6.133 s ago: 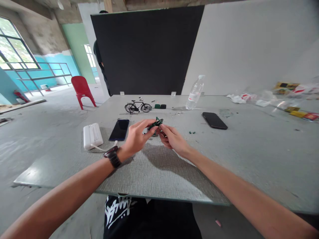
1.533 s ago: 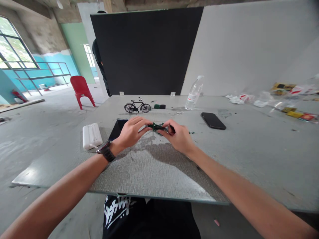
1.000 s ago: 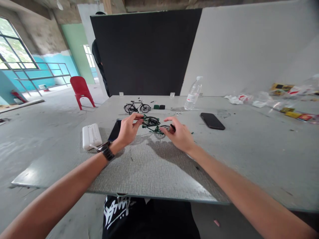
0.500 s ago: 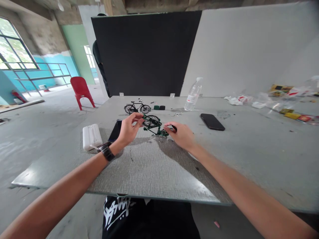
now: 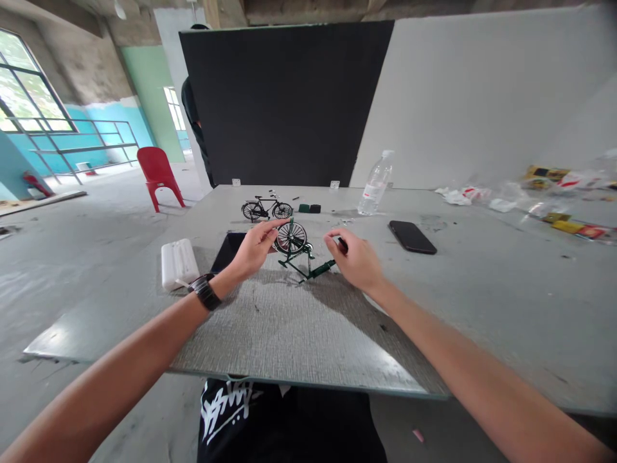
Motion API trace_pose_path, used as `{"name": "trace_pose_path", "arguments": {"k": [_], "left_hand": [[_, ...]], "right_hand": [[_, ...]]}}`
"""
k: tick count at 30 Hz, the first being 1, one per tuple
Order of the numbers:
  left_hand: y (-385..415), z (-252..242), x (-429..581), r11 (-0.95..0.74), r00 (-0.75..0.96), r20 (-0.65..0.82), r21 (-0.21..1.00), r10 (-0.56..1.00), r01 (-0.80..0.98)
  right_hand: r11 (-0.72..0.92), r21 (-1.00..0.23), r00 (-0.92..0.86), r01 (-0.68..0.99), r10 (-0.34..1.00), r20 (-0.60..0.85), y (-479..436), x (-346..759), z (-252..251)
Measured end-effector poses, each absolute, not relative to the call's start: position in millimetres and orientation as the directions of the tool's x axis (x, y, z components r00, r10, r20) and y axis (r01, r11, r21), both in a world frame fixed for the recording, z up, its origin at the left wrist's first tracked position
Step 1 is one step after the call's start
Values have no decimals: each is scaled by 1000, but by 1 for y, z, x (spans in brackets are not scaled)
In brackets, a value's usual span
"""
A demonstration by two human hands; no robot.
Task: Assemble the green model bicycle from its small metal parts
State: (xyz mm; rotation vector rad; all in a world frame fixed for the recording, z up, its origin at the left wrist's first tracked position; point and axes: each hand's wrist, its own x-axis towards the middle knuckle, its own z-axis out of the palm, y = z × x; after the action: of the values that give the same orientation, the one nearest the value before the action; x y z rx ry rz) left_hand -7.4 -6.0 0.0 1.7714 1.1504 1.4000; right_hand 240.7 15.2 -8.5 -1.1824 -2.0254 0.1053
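Observation:
A small green model bicycle is tilted upside down over the table, with one spoked black wheel upward. My left hand grips it at the wheel end, the extended fingers lying along the wheel's left and upper side. To the right, my right hand is closed around a small dark piece that I cannot make out. The bicycle's bare green tube end lies close beside those fingers; whether they touch is unclear. Behind stands a black model bicycle, upright on its wheels.
Two small dark blocks lie behind the hands. A clear bottle and a black phone are to the right; plastic wrappers lie farther right. A white box-like item and a dark flat device sit left.
The green model bicycle has turned in my left hand, its wheel now facing me more. My right hand has drawn slightly right, away from the frame, its fingers still closed.

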Motion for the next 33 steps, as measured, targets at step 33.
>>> {"name": "trace_pose_path", "arguments": {"k": [33], "left_hand": [[-8,11,-4,-17,-63,-5,937,998,-349]], "right_hand": [[734,-565,-395,377,679,618,32,238,53]]}}
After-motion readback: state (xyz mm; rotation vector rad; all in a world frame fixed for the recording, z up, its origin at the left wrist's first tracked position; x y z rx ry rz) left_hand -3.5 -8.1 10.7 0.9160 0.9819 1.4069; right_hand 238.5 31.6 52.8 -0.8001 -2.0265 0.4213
